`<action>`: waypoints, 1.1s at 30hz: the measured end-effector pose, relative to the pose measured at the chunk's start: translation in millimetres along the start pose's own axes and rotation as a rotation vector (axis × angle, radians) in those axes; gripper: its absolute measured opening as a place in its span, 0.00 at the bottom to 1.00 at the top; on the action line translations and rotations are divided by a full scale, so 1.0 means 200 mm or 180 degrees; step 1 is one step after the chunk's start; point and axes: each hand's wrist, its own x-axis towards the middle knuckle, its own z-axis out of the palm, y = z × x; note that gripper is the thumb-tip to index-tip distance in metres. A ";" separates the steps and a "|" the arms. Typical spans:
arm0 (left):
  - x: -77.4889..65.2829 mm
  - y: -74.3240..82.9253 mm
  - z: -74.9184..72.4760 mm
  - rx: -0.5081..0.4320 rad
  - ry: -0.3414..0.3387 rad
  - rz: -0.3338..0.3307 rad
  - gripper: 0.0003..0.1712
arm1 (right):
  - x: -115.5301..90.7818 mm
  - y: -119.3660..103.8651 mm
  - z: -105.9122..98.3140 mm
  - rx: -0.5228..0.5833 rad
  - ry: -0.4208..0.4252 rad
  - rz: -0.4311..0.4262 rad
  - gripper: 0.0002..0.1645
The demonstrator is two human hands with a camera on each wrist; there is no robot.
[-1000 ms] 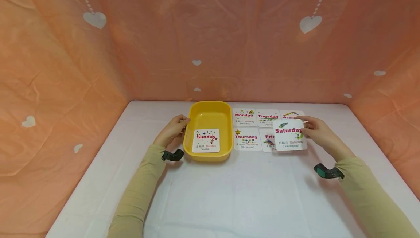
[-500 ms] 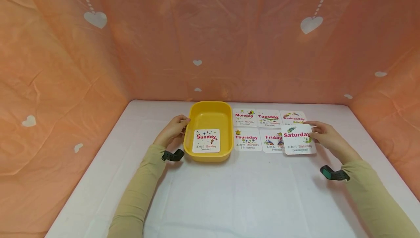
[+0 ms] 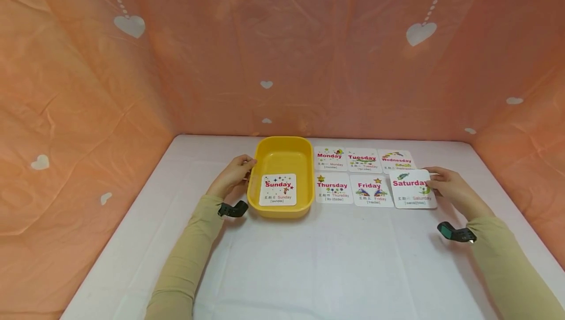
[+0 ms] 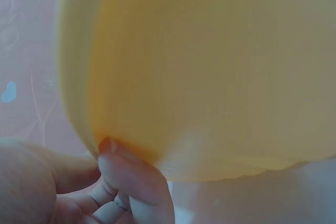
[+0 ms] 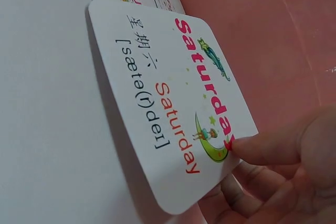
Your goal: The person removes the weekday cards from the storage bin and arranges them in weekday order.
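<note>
My left hand (image 3: pixel 229 177) pinches the left rim of a yellow plastic tray (image 3: pixel 284 161) between thumb and fingers, as the left wrist view shows close up. Inside the tray, at its near end, lies a white Sunday flashcard (image 3: pixel 278 190). In my right hand (image 3: pixel 456 192) is the Saturday flashcard (image 3: pixel 412 195), pinched by its right edge, with the thumb on the printed face. In the right wrist view the Saturday card (image 5: pixel 157 103) is slightly tilted above the white surface, with a shadow under its long edge. Its left side meets or slightly overlaps the Friday card (image 3: pixel 371 192).
Right of the tray, the Monday (image 3: pixel 330 159), Tuesday (image 3: pixel 364 161) and Wednesday (image 3: pixel 396 161) cards form a back row. The Thursday card (image 3: pixel 333 190) lies beside Friday in front. An orange cloth (image 3: pixel 344 65) with hearts rises behind the white tabletop (image 3: pixel 309 266).
My right hand has carried the Saturday card rightward and slightly nearer, uncovering the Friday card and most of Wednesday. The left hand and tray have stayed put.
</note>
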 end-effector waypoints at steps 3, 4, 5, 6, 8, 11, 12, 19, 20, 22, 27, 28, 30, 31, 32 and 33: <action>0.00 0.00 0.00 -0.0007 0.0001 0.0000 0.17 | 0.00 0.01 -0.01 -0.0008 0.0003 0.0009 0.33; 0.00 0.00 0.00 -0.0017 0.0005 -0.0006 0.17 | 0.01 0.01 -0.01 0.0014 0.0004 0.0006 0.33; 0.00 0.00 0.00 -0.0022 0.0010 -0.0015 0.17 | 0.01 0.02 -0.01 0.0022 0.0010 0.0003 0.33; 0.00 0.00 0.00 -0.0016 0.0009 -0.0013 0.17 | 0.01 0.02 -0.01 0.0012 0.0017 0.0005 0.33; 0.00 0.00 0.00 -0.0008 0.0006 -0.0013 0.18 | 0.01 0.03 -0.01 0.0005 0.0038 -0.0002 0.33; 0.00 0.00 0.00 0.0004 -0.0004 0.0009 0.18 | 0.02 0.03 -0.01 -0.0065 0.0064 0.0007 0.36; 0.00 0.00 0.00 0.0004 -0.0004 0.0012 0.18 | 0.02 0.03 -0.01 -0.0090 0.0062 0.0018 0.37; 0.00 0.00 0.00 0.0034 0.0012 -0.0034 0.17 | 0.03 0.05 0.00 -0.0228 0.0131 -0.0018 0.39; 0.00 0.00 0.00 0.0028 0.0009 -0.0036 0.17 | 0.04 0.05 0.00 -0.0239 0.0142 -0.0026 0.39; 0.00 0.01 0.00 0.0035 0.0006 -0.0041 0.18 | 0.04 0.06 0.01 -0.0266 0.0173 -0.0044 0.39; -0.01 0.01 0.00 0.0036 -0.0001 -0.0040 0.18 | 0.04 0.07 0.01 -0.0297 0.0234 -0.0052 0.39; -0.01 0.01 0.00 0.0029 -0.0002 -0.0039 0.18 | 0.04 0.07 0.01 -0.0309 0.0237 -0.0043 0.39; -0.01 0.01 0.00 0.0010 -0.0001 -0.0038 0.18 | 0.04 0.07 0.00 -0.0361 0.0263 -0.0046 0.39; -0.01 0.01 0.00 0.0001 -0.0007 -0.0030 0.18 | 0.04 0.07 0.00 -0.0388 0.0272 -0.0044 0.39; -0.01 0.01 0.00 0.0004 -0.0019 -0.0017 0.18 | 0.04 0.07 0.00 -0.0413 0.0285 -0.0053 0.39; -0.01 0.01 0.00 -0.0005 -0.0023 -0.0015 0.18 | 0.04 0.08 0.00 -0.0427 0.0293 -0.0055 0.39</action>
